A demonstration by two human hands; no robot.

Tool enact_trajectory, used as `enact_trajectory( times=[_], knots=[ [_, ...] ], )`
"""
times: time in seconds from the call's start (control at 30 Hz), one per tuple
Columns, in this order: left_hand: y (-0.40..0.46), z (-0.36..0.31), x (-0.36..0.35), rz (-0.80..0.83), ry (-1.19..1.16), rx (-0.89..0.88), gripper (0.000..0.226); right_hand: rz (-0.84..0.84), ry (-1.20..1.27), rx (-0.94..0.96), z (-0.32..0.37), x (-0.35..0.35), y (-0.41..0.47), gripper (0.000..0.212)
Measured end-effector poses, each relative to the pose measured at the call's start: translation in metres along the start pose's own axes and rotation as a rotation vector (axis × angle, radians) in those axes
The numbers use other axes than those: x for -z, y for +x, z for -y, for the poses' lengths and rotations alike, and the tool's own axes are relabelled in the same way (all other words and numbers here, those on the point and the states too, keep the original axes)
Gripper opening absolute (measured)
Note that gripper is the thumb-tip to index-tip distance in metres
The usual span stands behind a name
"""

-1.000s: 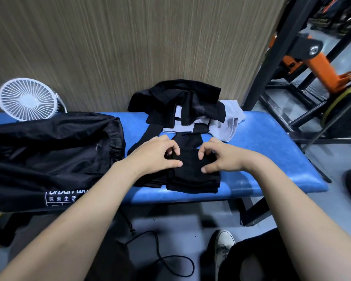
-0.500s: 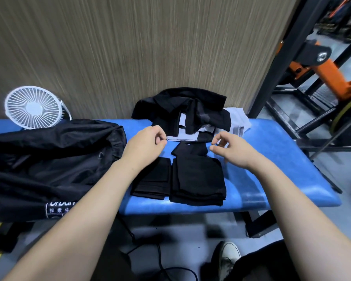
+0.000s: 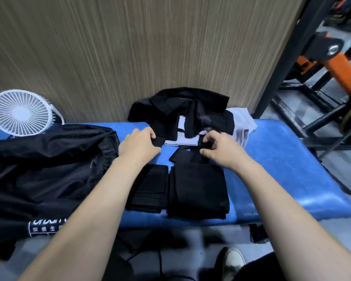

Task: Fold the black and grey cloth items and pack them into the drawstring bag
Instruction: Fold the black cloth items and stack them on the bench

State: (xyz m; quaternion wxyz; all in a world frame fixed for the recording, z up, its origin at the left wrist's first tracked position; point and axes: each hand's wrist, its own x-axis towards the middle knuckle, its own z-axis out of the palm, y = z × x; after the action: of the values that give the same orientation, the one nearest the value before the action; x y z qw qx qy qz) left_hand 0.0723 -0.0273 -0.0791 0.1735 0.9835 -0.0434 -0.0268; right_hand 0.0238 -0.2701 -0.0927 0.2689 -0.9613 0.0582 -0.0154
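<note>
both hands (image 3: 139,144) pinching soft, possibly black cloth (image 3: 190,155), padded blue bench (image 3: 282,159)

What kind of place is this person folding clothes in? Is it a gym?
Probably a gym or workout room. The clothes lie on a blue padded bench, and to the right stands a black metal frame with orange equipment, seemingly exercise gear.

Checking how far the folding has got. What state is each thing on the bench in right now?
Left hand: gripping black cloth at the pile's edge.
Right hand: pinching black cloth.
Unfolded pile: rumpled black and grey items.
Smaller folded stack: folded flat.
Larger folded stack: folded flat.
Drawstring bag: lying slumped.
Fan: upright; running or not, cannot tell.
</note>
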Motion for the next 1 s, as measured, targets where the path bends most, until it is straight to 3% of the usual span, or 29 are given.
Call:
enact_trajectory(
  times=[0.07,0.2,0.3,0.43,0.67,0.77,1.0],
  knots=[
    [-0.002,0.003,0.001,0.031,-0.018,-0.009,0.035,0.037,0.040,-0.005,-0.002,-0.002,-0.001,0.025],
    [-0.009,-0.011,-0.002,-0.030,-0.087,-0.217,0.022,0.073,0.239,-0.029,0.008,0.000,-0.003,0.025],
    [-0.013,-0.020,-0.011,0.083,-0.140,-0.244,0.017,0.181,0.152,-0.017,0.015,-0.003,-0.005,0.029],
    [-0.013,-0.023,-0.020,0.174,-0.162,-0.256,0.031,0.202,0.152,-0.013,0.015,-0.003,-0.005,0.025],
    [-0.014,-0.029,-0.008,0.116,-0.416,-0.304,0.050,0.008,0.652,0.135,0.039,0.015,-0.019,0.011],
    [-0.015,-0.032,-0.008,0.096,-0.419,-0.352,0.059,-0.056,0.846,0.208,0.047,0.024,-0.026,0.006],
    [-0.016,-0.037,-0.011,-0.075,-0.393,-0.335,0.032,-0.045,1.201,0.312,0.061,0.038,-0.042,0.002]
  ],
)
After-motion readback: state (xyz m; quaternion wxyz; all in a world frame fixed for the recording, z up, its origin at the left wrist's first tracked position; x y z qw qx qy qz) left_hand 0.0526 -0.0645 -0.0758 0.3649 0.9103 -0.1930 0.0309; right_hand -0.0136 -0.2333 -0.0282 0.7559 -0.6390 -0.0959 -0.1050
